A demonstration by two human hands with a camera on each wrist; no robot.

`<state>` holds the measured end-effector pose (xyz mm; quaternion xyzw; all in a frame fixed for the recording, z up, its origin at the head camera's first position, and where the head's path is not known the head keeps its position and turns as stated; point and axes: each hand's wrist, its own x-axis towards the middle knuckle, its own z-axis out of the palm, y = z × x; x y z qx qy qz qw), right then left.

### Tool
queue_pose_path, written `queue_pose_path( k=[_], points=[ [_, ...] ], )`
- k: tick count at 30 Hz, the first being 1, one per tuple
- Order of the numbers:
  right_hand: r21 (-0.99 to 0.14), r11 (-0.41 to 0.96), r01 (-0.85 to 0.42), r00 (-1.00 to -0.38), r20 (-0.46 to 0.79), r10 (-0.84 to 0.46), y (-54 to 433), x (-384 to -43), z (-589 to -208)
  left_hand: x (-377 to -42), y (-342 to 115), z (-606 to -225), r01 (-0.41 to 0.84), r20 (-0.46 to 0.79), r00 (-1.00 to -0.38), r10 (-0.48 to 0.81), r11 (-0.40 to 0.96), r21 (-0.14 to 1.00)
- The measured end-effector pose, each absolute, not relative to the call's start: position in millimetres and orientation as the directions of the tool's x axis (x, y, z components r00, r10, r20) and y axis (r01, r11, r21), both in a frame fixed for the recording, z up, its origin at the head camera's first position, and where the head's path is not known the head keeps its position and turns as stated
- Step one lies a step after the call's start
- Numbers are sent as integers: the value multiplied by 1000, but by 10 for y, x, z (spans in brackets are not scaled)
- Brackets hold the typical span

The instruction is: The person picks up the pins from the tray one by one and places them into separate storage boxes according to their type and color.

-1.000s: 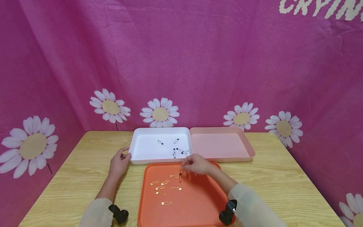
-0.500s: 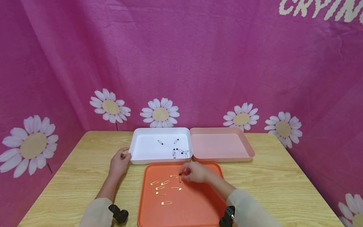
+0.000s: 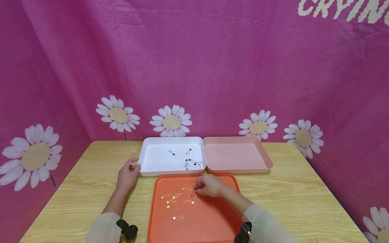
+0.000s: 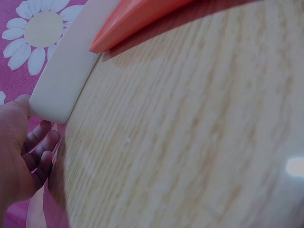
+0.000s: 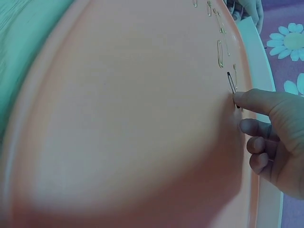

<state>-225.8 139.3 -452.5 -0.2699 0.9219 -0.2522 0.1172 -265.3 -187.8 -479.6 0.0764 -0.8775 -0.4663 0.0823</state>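
My right hand (image 3: 209, 185) pinches a black safety pin (image 5: 231, 81) between thumb and fingertips, just above the orange tray (image 3: 206, 219); the pin is tilted and its head end is hidden by the fingers. Several gold safety pins (image 3: 178, 217) lie to the left of that hand on the tray. My left hand (image 3: 128, 173) rests against the left end of the white tray (image 3: 158, 160), its digits touching the wall while the other fingers hang loosely bent in the left wrist view. Inside the white tray are several black safety pins (image 3: 192, 161), mostly toward its right side.
A pink tray (image 3: 234, 157) stands against the white tray's right side, behind the orange one. All three sit on a wooden table (image 3: 297, 195). A magenta cloth (image 3: 194, 67) with daisies hangs behind. Each sleeve has a black device (image 3: 127, 229) at the wrist.
My right hand has come down from near the white tray's front edge to the black safety pin and pinched it, tilting the pin. The left hand has stayed in place.
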Motion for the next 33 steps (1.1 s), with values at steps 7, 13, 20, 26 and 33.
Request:
queue_pose_path(
  k=[7, 13, 20, 26, 33],
  points=[
    [-512, 734, -446, -830, -70, -553, 1424, -2240, -4538, -2652, -1884, -4800, -70, 63, -974, -218, 554, 829],
    [-504, 739, -448, -834, -61, -548, 1428, -2224, -4527, -2651, -1892, -4805, -70, 63, -974, -218, 553, 830],
    [-497, 739, -455, -834, -53, -549, 1420, -2228, -4520, -2655, -1899, -4810, -65, 65, -975, -212, 552, 831],
    [-505, 746, -434, -838, -76, -540, 1414, -2233, -4516, -2668, -1895, -4812, -62, 67, -975, -213, 549, 833],
    [-581, 732, -356, -855, -112, -506, 1423, -2226, -4528, -2664, -1881, -4796, -67, 61, -975, -213, 545, 836]
  ],
)
